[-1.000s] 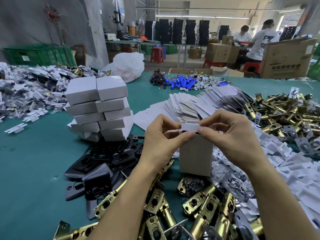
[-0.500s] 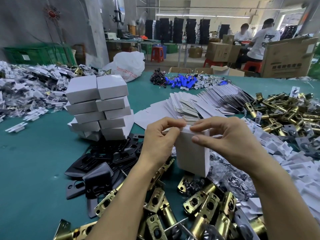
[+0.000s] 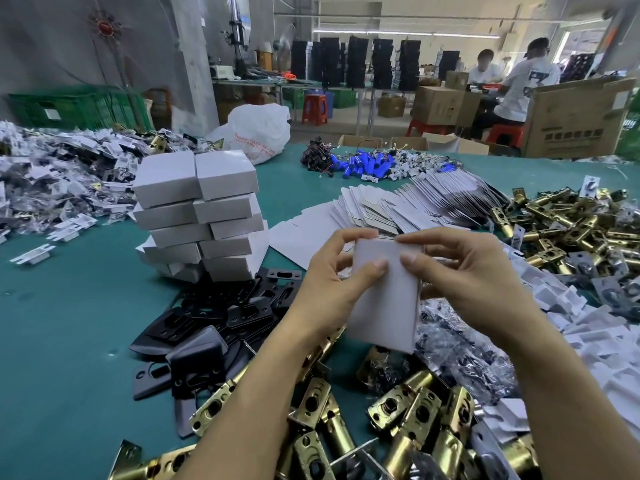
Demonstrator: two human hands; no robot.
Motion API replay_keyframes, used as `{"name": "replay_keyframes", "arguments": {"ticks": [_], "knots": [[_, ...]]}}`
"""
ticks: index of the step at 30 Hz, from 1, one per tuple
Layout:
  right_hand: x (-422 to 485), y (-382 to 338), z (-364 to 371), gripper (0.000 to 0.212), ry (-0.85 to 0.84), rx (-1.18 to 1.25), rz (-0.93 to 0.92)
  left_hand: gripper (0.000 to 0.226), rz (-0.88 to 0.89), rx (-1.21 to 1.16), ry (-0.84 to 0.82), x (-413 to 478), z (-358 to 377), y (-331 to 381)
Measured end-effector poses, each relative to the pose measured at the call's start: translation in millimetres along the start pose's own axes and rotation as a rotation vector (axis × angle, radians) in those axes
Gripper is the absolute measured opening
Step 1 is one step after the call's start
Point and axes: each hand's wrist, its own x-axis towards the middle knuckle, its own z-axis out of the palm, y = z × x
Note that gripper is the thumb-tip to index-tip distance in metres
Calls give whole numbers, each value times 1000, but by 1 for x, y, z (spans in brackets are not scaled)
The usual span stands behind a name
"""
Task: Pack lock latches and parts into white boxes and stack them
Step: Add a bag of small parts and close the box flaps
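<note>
Stack of white boxes [image 3: 197,216] stands finished far left. My left hand [image 3: 325,289] and right hand [image 3: 474,282] grip another box [image 3: 384,306], seemingly closed; heaps of latches [image 3: 415,414] remain.

Both hands gripped a white box [image 3: 384,296] above brass latches [image 3: 408,417]. The left hand [image 3: 332,282] and right hand [image 3: 464,278] pinched its top corners. Stacked boxes [image 3: 201,216] stood left.

We have closed the box [image 3: 384,306]: the small top flap we pinched a second ago is now tucked in and out of sight. The box has tipped back, turning its broad white face up toward us. Our left hand [image 3: 329,292] and right hand [image 3: 481,282] have moved from the flap to grip the box's sides, thumbs [image 3: 367,273] flat on its face.
</note>
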Motion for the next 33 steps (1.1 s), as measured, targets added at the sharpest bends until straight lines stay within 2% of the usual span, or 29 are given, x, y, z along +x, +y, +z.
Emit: {"name": "replay_keyframes", "arguments": {"ticks": [4,8,10,12,14,16,18,21,24,25,27,29,33], "knots": [[0,-6,4,18,25,184,32,23,-19,-174,-109,-3,1,8],[-1,-9,9,17,-42,201,81,9,23,-158,-36,-4,0,9],[0,-10,12,16,-14,208,83,11,7,-122,17,-2,0,13],[0,-11,13,17,35,253,82,33,-112,-42,15,-1,-3,19],[0,-11,11,16,120,323,97,52,-319,69,-102,-1,-12,29],[0,-9,8,15,205,401,128,45,-475,61,-281,-4,-21,38],[1,-7,8,17,229,444,163,28,-509,-25,-323,-6,-24,44],[3,-6,11,38,185,477,196,30,-493,-205,-136,-1,-18,44],[2,-5,12,59,112,423,253,33,-334,-370,143,11,-20,50],[2,-4,13,58,81,395,270,34,-272,-413,258,17,-24,53],[1,-3,15,42,25,360,282,34,-155,-480,464,29,-37,64],[-1,-3,19,30,-26,336,280,36,-79,-506,590,40,-48,76],[-4,-4,25,24,-91,325,275,45,-95,-524,776,57,-69,93]]}}
